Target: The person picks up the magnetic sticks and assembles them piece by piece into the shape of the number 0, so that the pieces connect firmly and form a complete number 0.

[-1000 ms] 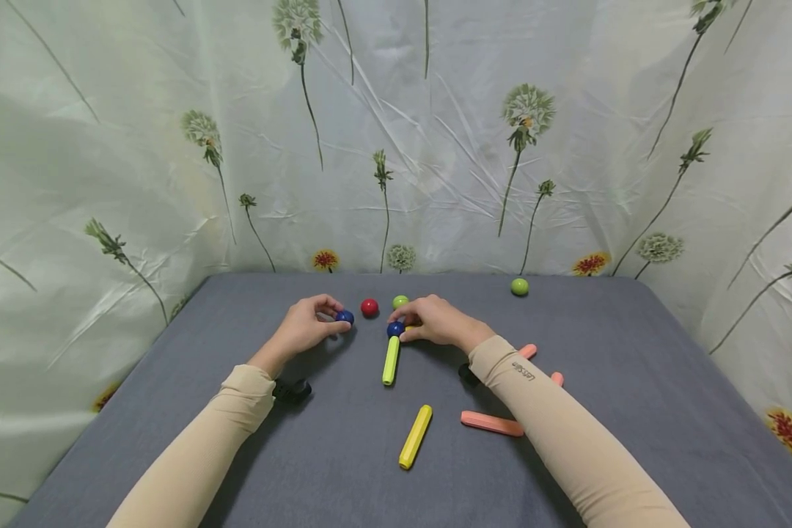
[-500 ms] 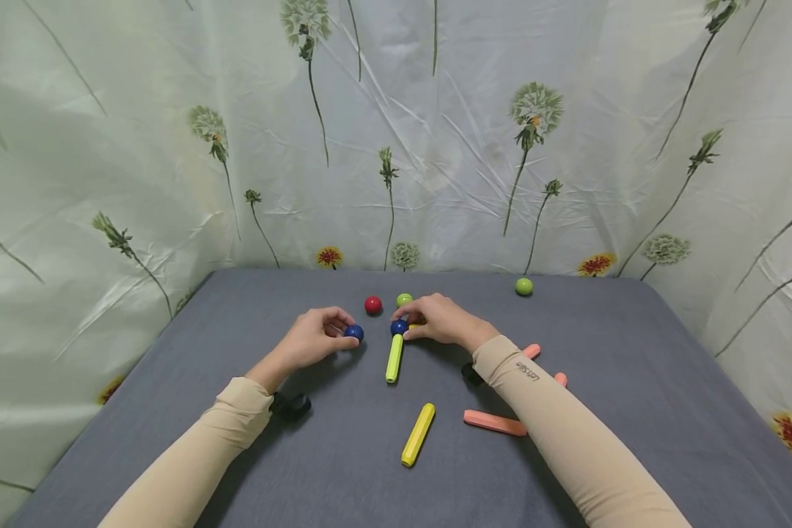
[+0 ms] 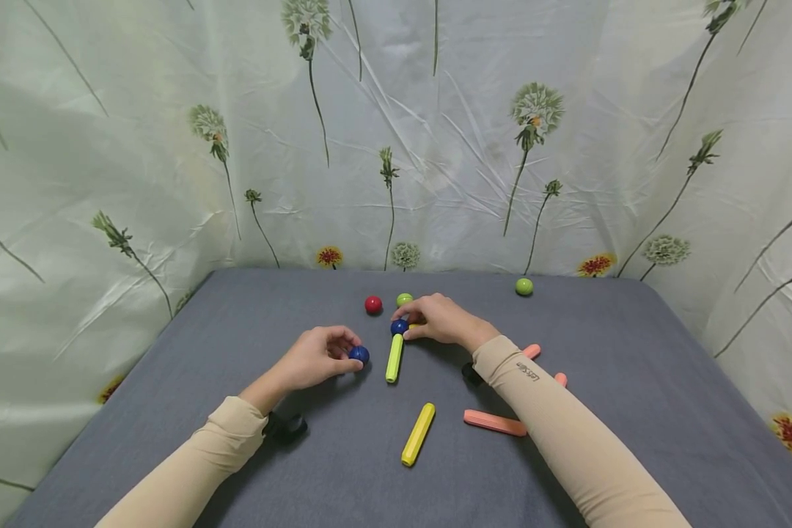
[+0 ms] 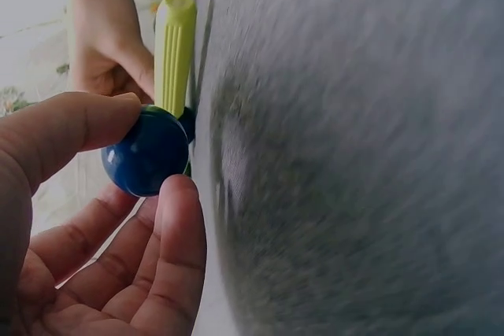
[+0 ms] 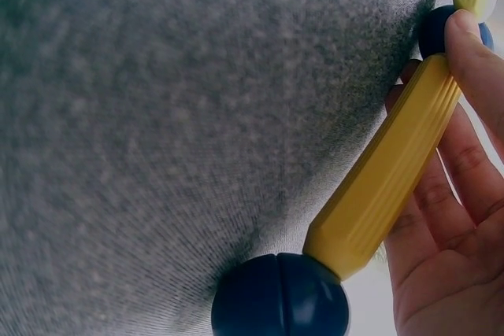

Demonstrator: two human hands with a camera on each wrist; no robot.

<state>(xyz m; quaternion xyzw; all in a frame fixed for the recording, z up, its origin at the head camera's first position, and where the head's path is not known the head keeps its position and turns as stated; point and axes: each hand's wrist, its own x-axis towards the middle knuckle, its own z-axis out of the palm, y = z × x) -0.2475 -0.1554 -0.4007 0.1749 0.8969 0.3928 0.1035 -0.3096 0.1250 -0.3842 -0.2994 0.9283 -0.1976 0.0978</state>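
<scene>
My left hand [image 3: 317, 357] pinches a blue ball [image 3: 359, 356] between thumb and fingertips, left of a yellow-green stick [image 3: 394, 359] with grooved sides. Another blue ball [image 3: 399, 328], at the far end of that stick, is held by the thumb and fingers of my right hand [image 3: 442, 320]. In the right wrist view a yellow stick [image 5: 382, 171] runs from this held ball to a further blue ball [image 5: 279, 297]; the head view mostly hides that part behind the right hand. The left wrist view shows the left hand's ball overlapping the lower end of the yellow-green stick; contact I cannot tell.
On the grey cloth [image 3: 270, 301] behind the hands lie a red ball [image 3: 372, 305] and a green ball [image 3: 405, 300]. Another green ball [image 3: 524, 286] is at the back right. A loose yellow stick [image 3: 419, 435] and several coral sticks [image 3: 495, 422] lie nearer, some partly under the right arm.
My left hand has drawn the blue ball nearer to me and slightly right, from beside the red ball to beside the yellow-green stick. The right hand has kept its hold in place.
</scene>
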